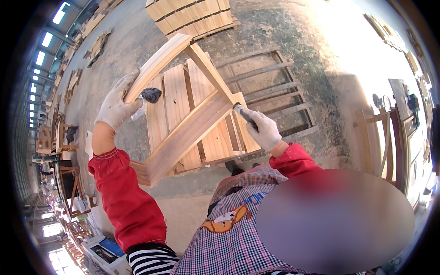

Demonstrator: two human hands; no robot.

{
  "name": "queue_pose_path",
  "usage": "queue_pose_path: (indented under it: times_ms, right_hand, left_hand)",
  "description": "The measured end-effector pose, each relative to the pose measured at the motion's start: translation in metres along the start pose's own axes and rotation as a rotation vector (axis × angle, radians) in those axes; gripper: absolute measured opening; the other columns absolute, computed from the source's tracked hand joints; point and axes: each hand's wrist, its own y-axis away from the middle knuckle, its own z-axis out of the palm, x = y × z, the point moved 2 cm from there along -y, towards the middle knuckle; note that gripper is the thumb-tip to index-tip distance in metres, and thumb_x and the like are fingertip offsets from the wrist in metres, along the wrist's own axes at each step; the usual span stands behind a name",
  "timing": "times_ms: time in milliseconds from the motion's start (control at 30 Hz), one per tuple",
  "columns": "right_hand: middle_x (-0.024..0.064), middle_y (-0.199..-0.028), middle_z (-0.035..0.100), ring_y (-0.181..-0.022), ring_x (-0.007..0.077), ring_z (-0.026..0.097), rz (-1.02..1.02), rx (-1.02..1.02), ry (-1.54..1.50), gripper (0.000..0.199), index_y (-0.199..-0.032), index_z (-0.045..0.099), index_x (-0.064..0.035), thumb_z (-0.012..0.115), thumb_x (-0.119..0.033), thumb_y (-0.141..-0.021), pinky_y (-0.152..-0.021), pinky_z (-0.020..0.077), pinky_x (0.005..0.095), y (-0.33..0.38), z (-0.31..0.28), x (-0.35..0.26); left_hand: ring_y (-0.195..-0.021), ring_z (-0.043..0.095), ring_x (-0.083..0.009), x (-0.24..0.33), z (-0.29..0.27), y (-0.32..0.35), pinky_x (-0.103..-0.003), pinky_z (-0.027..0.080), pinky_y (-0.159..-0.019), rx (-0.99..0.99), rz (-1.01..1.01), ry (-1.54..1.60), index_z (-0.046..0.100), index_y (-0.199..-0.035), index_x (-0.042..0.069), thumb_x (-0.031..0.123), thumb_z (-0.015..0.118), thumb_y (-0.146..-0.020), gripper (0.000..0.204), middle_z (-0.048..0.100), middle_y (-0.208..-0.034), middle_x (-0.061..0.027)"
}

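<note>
My left hand (118, 101), in a white work glove, is closed round the far left board of a wooden frame (188, 133). The frame is four-sided, made of pale boards, and tilted above a slatted wooden top (176, 94). On the right, my gloved right hand (263, 130) is wrapped round a small grey hand tool (245, 112). The tool's dark tip touches the frame's right corner; its exact kind is too small to tell. A crumpled black bundle (151, 95) lies near my left hand, on the slatted top's left side.
Stacked boards (192, 18) stand beyond the frame. A metal rack (275, 91) lies flat on the concrete floor to the right. Wooden furniture parts (385, 142) stand at the far right, and a white machine (107, 254) is at the lower left.
</note>
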Motion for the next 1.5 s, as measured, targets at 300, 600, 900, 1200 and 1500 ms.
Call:
queue_pose_path:
  times_ms: [300,600,900,1200,1500]
  right_hand:
    - [0.0131,-0.091,0.064,-0.081,0.0328,0.062,-0.006,-0.013,0.002,0.032,-0.114,0.059,-0.0107,0.056,-0.008,-0.082,-0.069,0.0516,0.0401,0.000,-0.004,-0.002]
    - [0.0134,-0.092,0.064,-0.083,0.0324,0.063,0.053,-0.118,0.105,0.032,-0.114,0.059,-0.0112,0.056,-0.010,-0.082,-0.073,0.0512,0.0403,-0.006,-0.021,0.003]
    - [0.0155,-0.101,0.065,-0.090,0.0312,0.064,0.047,-0.246,0.114,0.036,-0.117,0.059,-0.0096,0.056,-0.008,-0.081,-0.078,0.0513,0.0382,-0.014,-0.028,-0.015]
    - [0.0185,-0.106,0.063,-0.098,0.0332,0.062,0.006,-0.270,0.153,0.039,-0.119,0.057,-0.0055,0.055,-0.002,-0.080,-0.084,0.0493,0.0395,-0.007,-0.020,-0.015]
    - [0.0155,-0.099,0.064,-0.091,0.0286,0.062,0.068,-0.320,0.122,0.041,-0.123,0.053,-0.0046,0.052,-0.002,-0.082,-0.082,0.0493,0.0364,0.006,-0.017,0.008]
  left_hand:
    - [-0.118,0.051,-0.0240,-0.013,0.001,0.005,-0.030,0.039,-0.100,0.063,0.104,-0.059,0.047,-0.133,0.005,0.010,0.064,-0.071,0.065,0.051,-0.131,-0.0120]
    - [-0.116,0.052,-0.0264,0.002,0.001,0.006,-0.031,0.039,-0.099,0.040,0.102,-0.035,0.048,-0.132,0.006,0.017,0.065,-0.073,0.064,0.052,-0.129,-0.0139]
    - [-0.116,0.052,-0.0287,-0.005,-0.004,0.016,-0.033,0.042,-0.099,0.125,0.245,-0.344,0.048,-0.133,0.007,0.023,0.067,-0.072,0.066,0.051,-0.129,-0.0154]
    - [-0.120,0.048,-0.0351,0.008,-0.003,0.039,-0.039,0.040,-0.102,0.104,0.079,-0.388,0.046,-0.136,0.019,0.033,0.068,-0.067,0.073,0.044,-0.137,-0.0167]
    - [-0.124,0.044,-0.0358,0.030,0.010,0.062,-0.046,0.034,-0.104,0.183,0.048,-0.475,0.045,-0.137,0.022,0.033,0.065,-0.071,0.070,0.043,-0.139,-0.0173]
